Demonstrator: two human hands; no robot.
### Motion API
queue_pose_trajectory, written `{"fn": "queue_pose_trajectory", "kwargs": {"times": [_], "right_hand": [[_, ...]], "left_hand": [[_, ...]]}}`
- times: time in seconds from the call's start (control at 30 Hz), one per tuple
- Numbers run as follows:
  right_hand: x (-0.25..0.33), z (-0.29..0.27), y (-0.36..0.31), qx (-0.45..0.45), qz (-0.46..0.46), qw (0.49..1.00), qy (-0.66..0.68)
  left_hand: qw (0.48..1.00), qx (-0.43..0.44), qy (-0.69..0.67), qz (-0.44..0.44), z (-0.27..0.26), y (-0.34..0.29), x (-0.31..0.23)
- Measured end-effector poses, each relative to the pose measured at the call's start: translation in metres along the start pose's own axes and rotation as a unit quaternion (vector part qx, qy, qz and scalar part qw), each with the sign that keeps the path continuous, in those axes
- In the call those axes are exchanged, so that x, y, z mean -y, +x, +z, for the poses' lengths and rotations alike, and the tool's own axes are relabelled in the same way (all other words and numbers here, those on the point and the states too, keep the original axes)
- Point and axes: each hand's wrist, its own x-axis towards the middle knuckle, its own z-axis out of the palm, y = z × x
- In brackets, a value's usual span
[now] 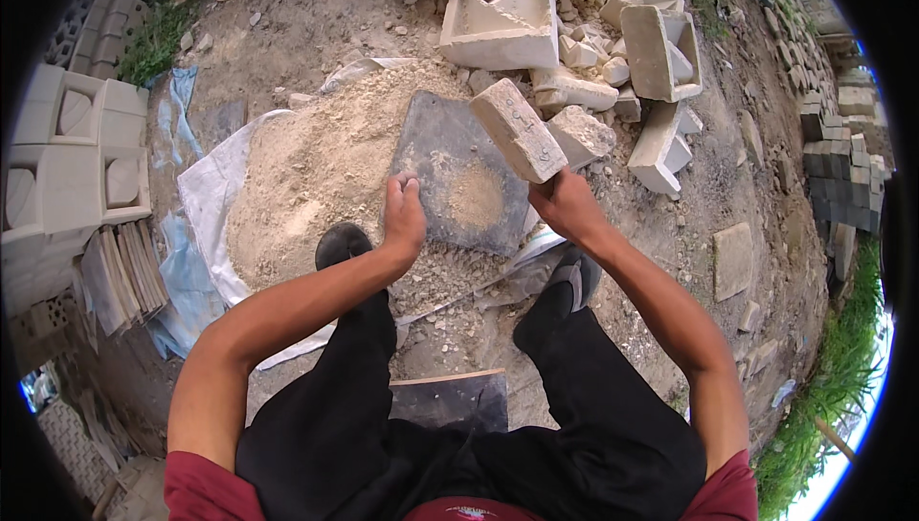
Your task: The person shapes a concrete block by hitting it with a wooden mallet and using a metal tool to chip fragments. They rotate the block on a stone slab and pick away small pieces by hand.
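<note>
Gritty ground (pixel 670 253), dusty flat slab (pixel 438 153): right grip (pixel 567 203) clasps a rough oblong block (pixel 520 132); left grip (pixel 405 217) unclear.

Rough, matt stone-like block (pixel 520 131) — dusty matt board (pixel 442 155) — crinkled plastic-looking sheet (pixel 209 181)

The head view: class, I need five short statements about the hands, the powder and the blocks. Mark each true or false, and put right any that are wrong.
1. The right hand holds a pale brick. True.
2. The left hand holds a hammer. False: it is at the left edge of the dark board.
3. Some pale powder lies on the dark board. True.
4. The big heap of powder sits on a bright red sheet. False: the sheet under it is white.
5. Pale blocks are stacked at the left side of the picture. True.
</note>
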Motion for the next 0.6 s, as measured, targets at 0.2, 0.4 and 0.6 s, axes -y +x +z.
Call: {"fn": "queue_pose_trajectory", "kwargs": {"times": [0.2, 0.4, 0.6], "right_hand": [[-0.008, 0.004, 0.005, 0.012, -0.024, 0.998, -0.060], [0.006, 0.014, 0.011, 0.034, -0.051, 0.996, -0.072], [0.018, 0.007, 0.016, 0.057, -0.064, 0.994, -0.067]], "left_hand": [[0.997, 0.042, 0.016, 0.059, 0.003, -0.005, -0.003], [0.998, 0.031, 0.002, 0.053, 0.006, 0.005, -0.004], [0.997, 0.034, 0.002, 0.064, 0.002, 0.009, 0.003]]}}
